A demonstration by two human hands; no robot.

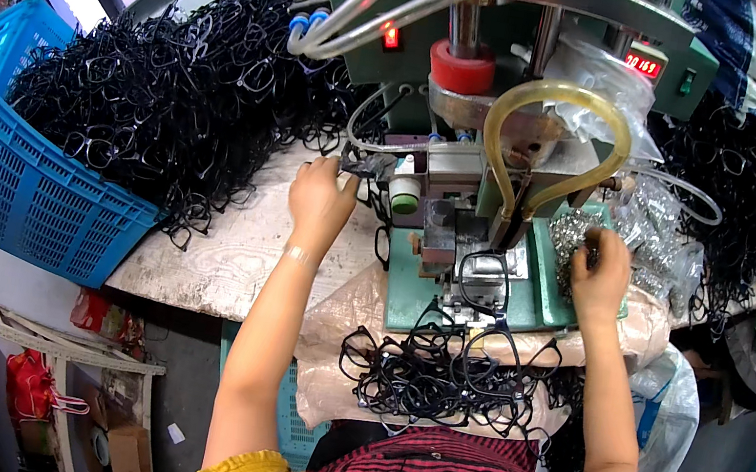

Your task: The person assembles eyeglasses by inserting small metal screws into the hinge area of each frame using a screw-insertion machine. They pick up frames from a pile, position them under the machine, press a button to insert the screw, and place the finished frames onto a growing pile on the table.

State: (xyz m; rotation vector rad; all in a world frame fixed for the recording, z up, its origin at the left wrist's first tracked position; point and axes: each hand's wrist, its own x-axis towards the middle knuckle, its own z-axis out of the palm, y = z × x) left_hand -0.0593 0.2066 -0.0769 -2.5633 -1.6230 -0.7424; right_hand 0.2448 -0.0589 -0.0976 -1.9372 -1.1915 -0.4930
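Note:
My left hand [321, 197] is over the worktable left of the press, fingers curled at a black eyeglass frame [375, 198] beside a small white bottle with a green base [405, 186]. My right hand [602, 280] dips into a green tray of small shiny metal parts [567, 241]; its fingers are pinched, and what they hold is too small to make out. Between my hands stands a green bench press [429, 289] with a curved yellowish tube [625, 127]. A black eyeglass frame [490, 298] is at its front, above a pile of similar frames [434, 378] near my lap.
A huge heap of black eyeglass frames [173, 95] rises at the left, behind and in a blue plastic crate [31, 181]. More frames [728, 183] are heaped at the right. Clear plastic bags of small parts [660, 236] lie beside the tray. Clear hoses [384, 10] cross above the press.

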